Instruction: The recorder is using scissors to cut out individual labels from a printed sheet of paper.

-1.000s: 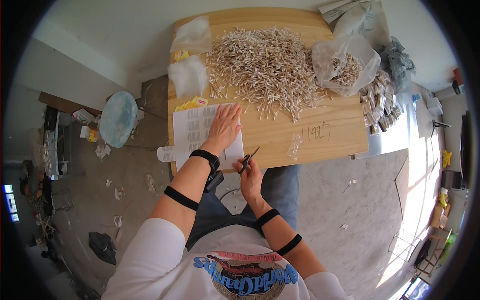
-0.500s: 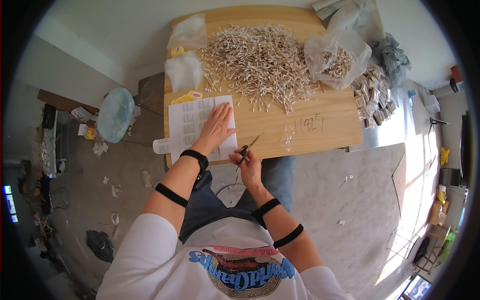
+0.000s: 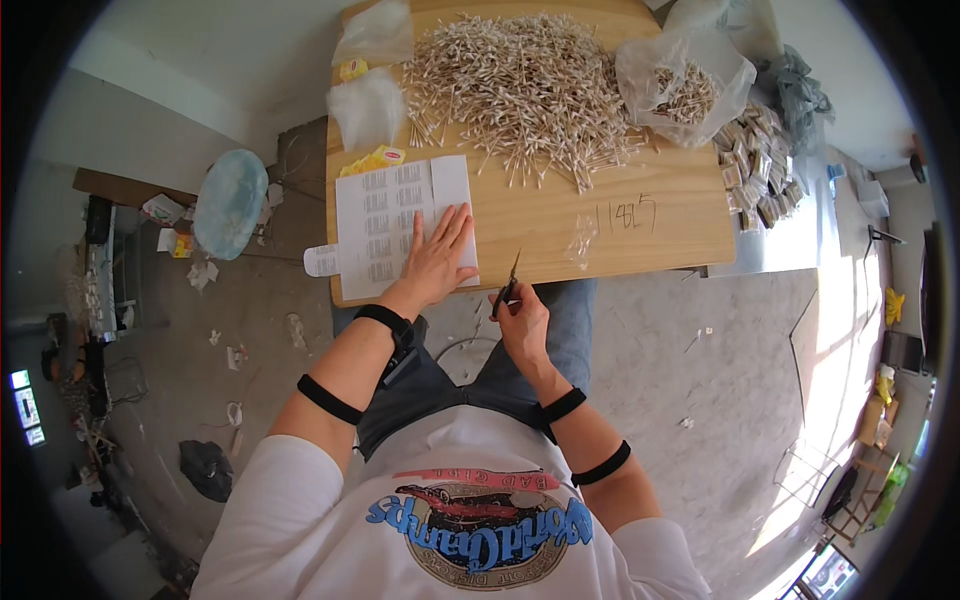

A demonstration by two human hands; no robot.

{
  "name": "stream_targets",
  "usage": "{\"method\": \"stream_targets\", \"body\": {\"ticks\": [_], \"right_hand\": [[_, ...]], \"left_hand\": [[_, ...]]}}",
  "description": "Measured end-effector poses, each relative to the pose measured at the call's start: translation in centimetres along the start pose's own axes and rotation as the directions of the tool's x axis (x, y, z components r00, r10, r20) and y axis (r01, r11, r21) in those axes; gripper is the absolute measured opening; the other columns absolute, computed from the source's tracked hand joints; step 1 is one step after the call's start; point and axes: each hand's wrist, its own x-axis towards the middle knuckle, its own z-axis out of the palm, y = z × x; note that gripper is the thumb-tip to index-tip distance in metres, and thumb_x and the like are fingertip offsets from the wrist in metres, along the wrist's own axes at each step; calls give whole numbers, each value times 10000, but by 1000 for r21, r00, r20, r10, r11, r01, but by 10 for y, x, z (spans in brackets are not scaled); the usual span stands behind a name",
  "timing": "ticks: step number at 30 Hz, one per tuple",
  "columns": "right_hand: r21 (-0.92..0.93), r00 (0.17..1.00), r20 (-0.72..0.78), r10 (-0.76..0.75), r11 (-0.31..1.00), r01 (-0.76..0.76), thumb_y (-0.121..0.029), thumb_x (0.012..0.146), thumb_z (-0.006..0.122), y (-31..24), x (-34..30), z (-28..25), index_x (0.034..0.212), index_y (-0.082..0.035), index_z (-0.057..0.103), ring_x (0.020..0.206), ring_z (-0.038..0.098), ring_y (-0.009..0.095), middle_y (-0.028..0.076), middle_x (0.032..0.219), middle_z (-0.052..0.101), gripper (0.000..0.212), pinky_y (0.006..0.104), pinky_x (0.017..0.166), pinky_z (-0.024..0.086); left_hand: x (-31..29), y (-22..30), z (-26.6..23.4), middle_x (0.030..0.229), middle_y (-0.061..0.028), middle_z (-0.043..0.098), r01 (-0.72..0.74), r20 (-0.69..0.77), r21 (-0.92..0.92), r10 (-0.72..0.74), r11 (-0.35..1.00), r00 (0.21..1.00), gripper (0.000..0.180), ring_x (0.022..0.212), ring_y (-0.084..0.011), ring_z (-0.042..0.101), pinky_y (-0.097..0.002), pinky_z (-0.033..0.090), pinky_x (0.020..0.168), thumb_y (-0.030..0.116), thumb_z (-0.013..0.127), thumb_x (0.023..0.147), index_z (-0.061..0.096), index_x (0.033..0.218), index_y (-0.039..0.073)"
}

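Note:
A white printed sheet [image 3: 351,225], with rows of small text blocks, lies at the table's near left corner. My left hand [image 3: 436,262] rests flat on it, fingers spread. A blank white strip of paper [image 3: 452,182] runs along its right side, partly under my fingers. Just off the table's near edge, my right hand [image 3: 525,328] holds a pair of dark-handled scissors [image 3: 508,288]. Their blades point away from me and look closed together. A small paper tab [image 3: 321,261] sticks out past the table's left edge.
A large heap of cotton swabs [image 3: 520,90] covers the back of the wooden table [image 3: 540,225]. Right of it stands a clear bag [image 3: 640,85] of swabs, beside many small packs [image 3: 760,170]. Clear plastic bags [image 3: 365,108] and a yellow packet [image 3: 372,161] lie at left.
The scissors have swung from slanting right to pointing more straight ahead, and my right hand has shifted slightly right. My left hand sits lower on the sheet. The whole view has tilted a little.

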Motion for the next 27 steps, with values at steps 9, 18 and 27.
{"method": "stream_targets", "body": {"ticks": [9,18,27], "right_hand": [[-183,995,-101,-21,983,2,-112,762,686,5,9,11,829,32,590,649,658,294,171,695,643,185,359,596,501],[-595,977,75,-198,778,203,-186,707,739,-31,51,19,926,-27,562,843,627,347,158,906,627,323,426,692,499],[-745,974,108,-199,633,212,-290,597,837,-60,138,33,872,-39,608,828,649,312,146,884,648,437,390,663,516]], "left_hand": [[3,9,-12,1563,-63,78,76,162,-3,-75,997,984,1062,1441,-214,61,-675,49,1079,578,658,726,146,1472,23],[6,-11,-8,1561,-127,22,139,90,-89,-131,986,987,1298,1446,-226,20,-658,-18,1083,675,728,548,127,1460,-26],[7,-10,-6,1559,-133,48,115,93,-69,-108,991,990,1231,1447,-231,28,-636,21,1094,627,718,587,140,1461,-17]]}}
